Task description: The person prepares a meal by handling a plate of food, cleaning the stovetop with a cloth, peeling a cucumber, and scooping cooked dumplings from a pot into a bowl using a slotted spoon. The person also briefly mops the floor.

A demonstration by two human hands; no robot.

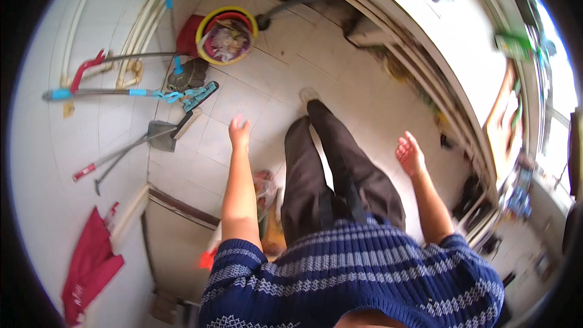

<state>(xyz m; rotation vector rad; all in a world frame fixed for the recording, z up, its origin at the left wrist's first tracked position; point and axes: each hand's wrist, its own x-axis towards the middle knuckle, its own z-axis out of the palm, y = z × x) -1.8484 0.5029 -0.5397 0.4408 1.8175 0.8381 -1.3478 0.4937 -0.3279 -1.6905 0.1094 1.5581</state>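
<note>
My left hand (239, 131) hangs in the air over the tiled floor (268, 95), empty, with thumb and fingers apart. Nearest to it are a long-bristled broom head (187, 124) and a blue squeeze mop head (200, 96), both by the left wall. My right hand (410, 154) is held out on the other side of my legs (341, 177). Its fingers are loosely curled and nothing is in them. Beyond it runs the edge of a kitchen counter (455, 118) with an open shelf space underneath.
A yellow-rimmed bin (200, 43) with rubbish inside stands ahead. A grey dustpan (162, 135) and a string mop (186, 75) are along the left wall. A red cloth (89, 269) hangs behind them, near a doorway (182, 212). Plastic bags (265, 189) lie beside my legs.
</note>
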